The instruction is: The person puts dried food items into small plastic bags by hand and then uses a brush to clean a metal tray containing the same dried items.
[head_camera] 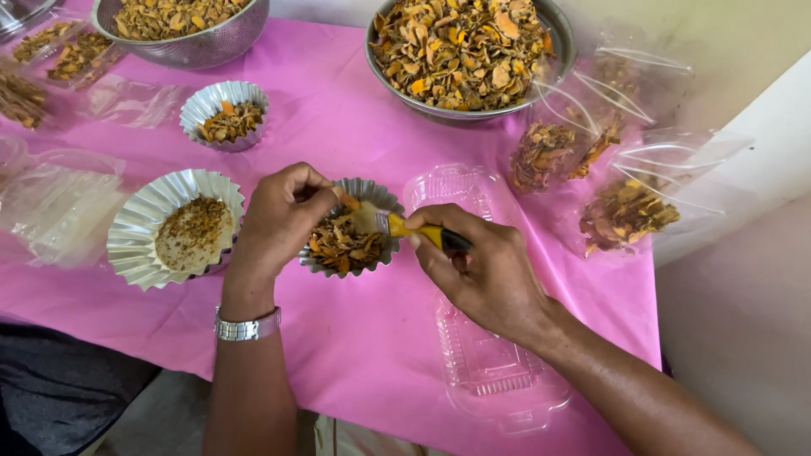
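My left hand (279, 221) pinches a small orange dried slice at the rim of a fluted metal cup (380, 196) that holds dried orange-brown slices (342, 247). My right hand (486, 274) grips a small brush with a yellow and black handle (420, 232). Its pale bristles (366, 219) touch the slice over the cup. A metal watch (247, 327) is on my left wrist.
A larger fluted cup of crumbly powder (193, 230) sits left. Another small cup (225, 116) stands behind it. Two big metal bowls of dried slices (463, 51) (182, 25) are at the back. Filled clear bags (627, 211) lie right, a clear plastic box (490, 367) under my right forearm, on pink cloth (355, 338).
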